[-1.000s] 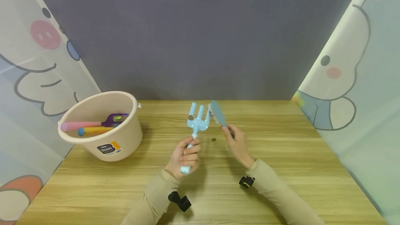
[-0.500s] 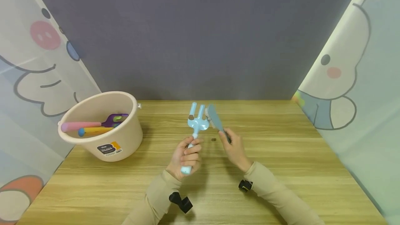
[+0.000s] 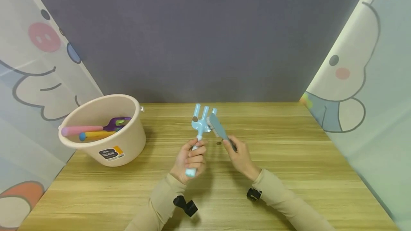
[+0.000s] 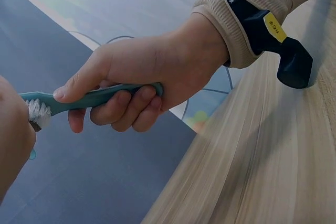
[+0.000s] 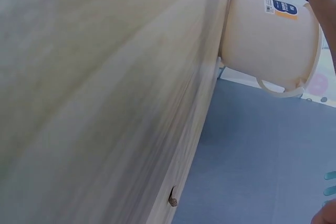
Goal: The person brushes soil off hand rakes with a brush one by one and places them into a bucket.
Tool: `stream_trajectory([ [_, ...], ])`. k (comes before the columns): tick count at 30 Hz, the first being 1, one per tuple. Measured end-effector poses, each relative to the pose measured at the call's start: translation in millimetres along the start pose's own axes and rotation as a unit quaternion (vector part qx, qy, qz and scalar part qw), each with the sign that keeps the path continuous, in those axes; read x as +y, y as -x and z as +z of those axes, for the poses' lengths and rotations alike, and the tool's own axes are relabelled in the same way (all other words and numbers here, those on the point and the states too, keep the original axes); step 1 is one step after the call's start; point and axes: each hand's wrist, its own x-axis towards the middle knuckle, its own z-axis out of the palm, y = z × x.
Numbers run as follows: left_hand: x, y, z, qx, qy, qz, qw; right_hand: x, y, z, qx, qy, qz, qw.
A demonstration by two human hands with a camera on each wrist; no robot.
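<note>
In the head view my left hand (image 3: 192, 160) grips the handle of a light blue hand fork (image 3: 201, 124), its tines pointing away from me. A brown lump of dirt (image 3: 194, 119) clings to the base of the left tine. My right hand (image 3: 241, 157) holds a blue-grey brush (image 3: 218, 126) by its handle, thumb along it in the left wrist view. White bristles (image 4: 39, 113) face the fork and overlap its right side, hiding part of the right tine. Below the brush, a small brown crumb (image 3: 219, 143) lies on the wooden table.
A cream bucket (image 3: 128, 149) stands to the left. Inside it are a pink-handled purple tool (image 3: 86, 130) and a yellow-handled tool (image 3: 97, 134). A dark wall (image 3: 205, 38) rises behind the table (image 3: 289, 145), with cartoon-printed panels at both sides.
The brush has moved left and toward me, from the tip of the right tine down to the fork's right shoulder. My left hand and the fork stay nearly still.
</note>
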Motion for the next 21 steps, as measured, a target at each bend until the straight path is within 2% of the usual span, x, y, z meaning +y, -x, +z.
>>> stream_trajectory([
  [7,1.9,2.0,-1.3,0.002,-0.006,0.0,1.0,-5.2,-1.1,-4.6,-0.005,-0.006,0.028,0.9996],
  [12,2.0,4.6,-1.1,0.02,-0.027,0.007,0.9994,-6.2,-6.9,-12.2,0.011,-0.031,0.054,0.998],
  [17,-0.8,6.6,-0.9,0.048,-0.072,0.007,0.9962,-12.6,-20.9,-20.5,0.03,-0.001,0.019,0.9994],
  [19,-2.2,6.9,-1.0,0.051,-0.079,0.004,0.9956,-17.0,-26.8,-23.1,0.034,0.013,0.006,0.9993],
  [21,-3.6,6.7,-1.0,0.048,-0.076,0.001,0.9959,-20.3,-30.9,-25.1,0.036,0.017,0.012,0.9991],
])
